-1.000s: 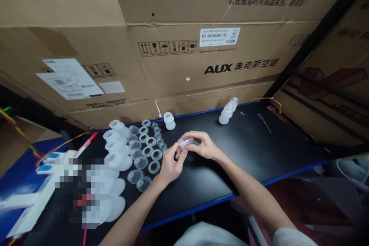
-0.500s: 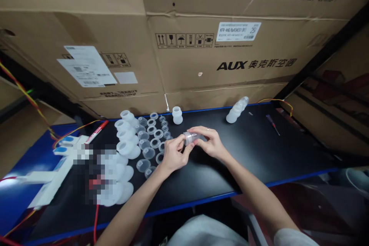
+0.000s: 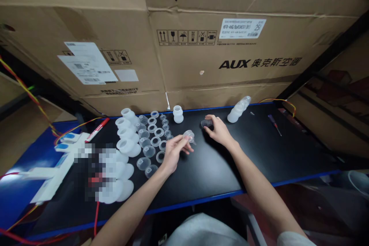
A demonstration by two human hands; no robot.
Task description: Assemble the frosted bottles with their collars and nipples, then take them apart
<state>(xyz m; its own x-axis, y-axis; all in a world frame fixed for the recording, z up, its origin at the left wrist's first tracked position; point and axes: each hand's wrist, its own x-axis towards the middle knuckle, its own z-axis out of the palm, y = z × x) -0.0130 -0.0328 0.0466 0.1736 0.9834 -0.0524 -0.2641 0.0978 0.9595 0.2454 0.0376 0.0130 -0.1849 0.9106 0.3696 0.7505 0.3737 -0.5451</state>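
Note:
Between the thumb and fingers of my left hand is a baby bottle nipple in a clear collar ring, held above the table. My right hand, to the right and slightly farther back, grips a clear domed cap low near the tabletop. Behind my hands a small white bottle stands upright and uncapped. Left of my left hand lie loose clear domed caps, collar rings and small nipples in rows.
White bottles crowd the table's left part, some behind a blurred patch. A power strip and red marker lie farther left. An assembled bottle stands at the back right, with a screwdriver beyond. A large cardboard box walls the back.
My hands have moved apart. The right one has carried the clear domed cap away to the right and back, while the left keeps the nipple and ring.

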